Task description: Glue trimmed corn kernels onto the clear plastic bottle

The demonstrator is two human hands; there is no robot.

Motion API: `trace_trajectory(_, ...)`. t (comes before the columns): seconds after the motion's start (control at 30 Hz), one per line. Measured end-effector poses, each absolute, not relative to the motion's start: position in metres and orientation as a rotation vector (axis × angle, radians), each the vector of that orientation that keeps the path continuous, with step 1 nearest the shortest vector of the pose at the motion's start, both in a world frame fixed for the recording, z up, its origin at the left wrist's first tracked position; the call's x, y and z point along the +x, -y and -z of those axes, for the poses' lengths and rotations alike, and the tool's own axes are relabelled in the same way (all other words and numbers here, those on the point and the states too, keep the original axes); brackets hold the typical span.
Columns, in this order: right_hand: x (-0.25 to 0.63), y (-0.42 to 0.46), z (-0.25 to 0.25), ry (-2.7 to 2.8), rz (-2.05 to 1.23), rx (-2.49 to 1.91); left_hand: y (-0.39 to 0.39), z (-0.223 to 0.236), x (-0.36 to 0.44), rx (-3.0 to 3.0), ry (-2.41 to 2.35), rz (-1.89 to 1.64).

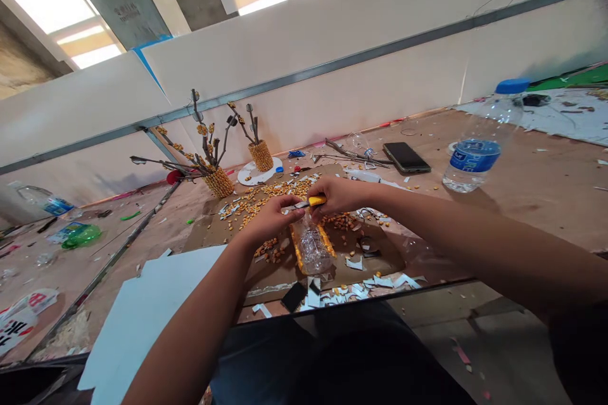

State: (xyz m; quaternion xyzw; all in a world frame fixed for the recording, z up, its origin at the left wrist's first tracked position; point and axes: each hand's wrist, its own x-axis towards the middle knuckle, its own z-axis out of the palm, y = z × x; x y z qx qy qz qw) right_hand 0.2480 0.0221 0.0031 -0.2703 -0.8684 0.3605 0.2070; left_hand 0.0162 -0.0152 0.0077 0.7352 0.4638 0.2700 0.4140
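Observation:
My right hand (pixel 335 196) is closed round a yellow utility knife (pixel 316 201), its grey blade pointing left. The fingers of my left hand (pixel 273 220) pinch together at the blade end; what lies between them is too small to make out. Just below both hands lies a clear plastic bottle (pixel 313 252), with rows of yellow corn kernels (pixel 327 242) along its sides. Its upper end is partly hidden by my fingers. Loose corn kernels (pixel 287 188) are scattered on the cardboard sheet (pixel 375 256) around it.
Behind stand two kernel-covered pots (pixel 219 183) with twigs. A phone (pixel 406 157) and a water bottle (pixel 475 145) are on the right. White board (pixel 156 310) lies at left, and white scraps (pixel 354 293) litter the table's front edge. A low wall (pixel 304 101) rises behind.

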Motion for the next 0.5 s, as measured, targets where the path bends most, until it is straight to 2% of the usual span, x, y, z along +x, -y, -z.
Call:
trace_trajectory(0.33, 0.25, -0.028, -0.001, 2.386, -0.923, -0.792, 0.011, -0.004, 0.011, 1.853, -1.163, -0.69)
trace_trajectory(0.5, 0.253, -0.043, 0.003, 2.258, -0.725, -0.994, -0.003, -0.006, -0.006, 1.889, -1.282, -0.805)
